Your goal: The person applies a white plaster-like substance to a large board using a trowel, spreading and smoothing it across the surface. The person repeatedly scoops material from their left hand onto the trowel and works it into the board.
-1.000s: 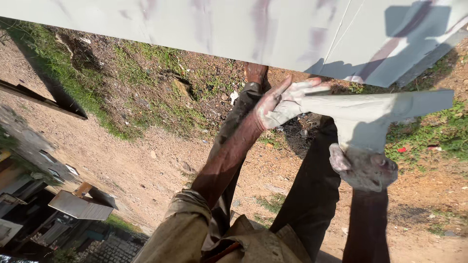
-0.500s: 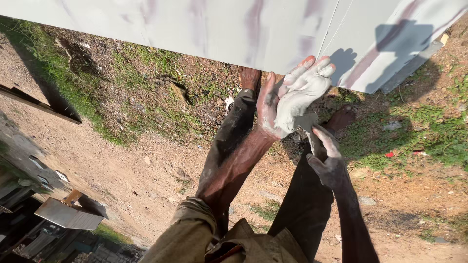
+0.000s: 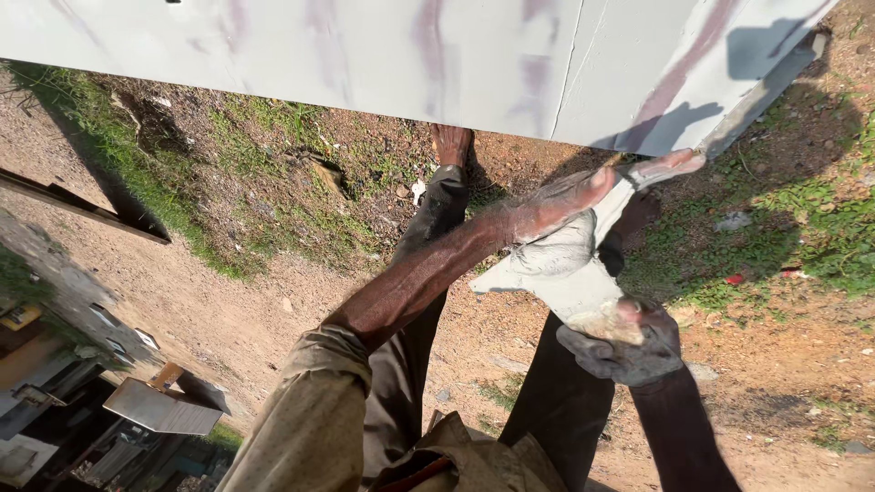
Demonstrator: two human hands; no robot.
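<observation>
Both hands are sharing one putty blade [image 3: 583, 273]: my right hand [image 3: 624, 346] is gripping its lower end, my left hand [image 3: 565, 205] is pressing flat along it toward the wall [image 3: 365, 55].

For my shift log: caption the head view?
Putty-coated left hand and right hand hold a flat white trowel below a white wall.

Bare dirt ground [image 3: 228, 301], grass patches [image 3: 802, 237], small red scrap [image 3: 735, 279] lying among grass.
</observation>
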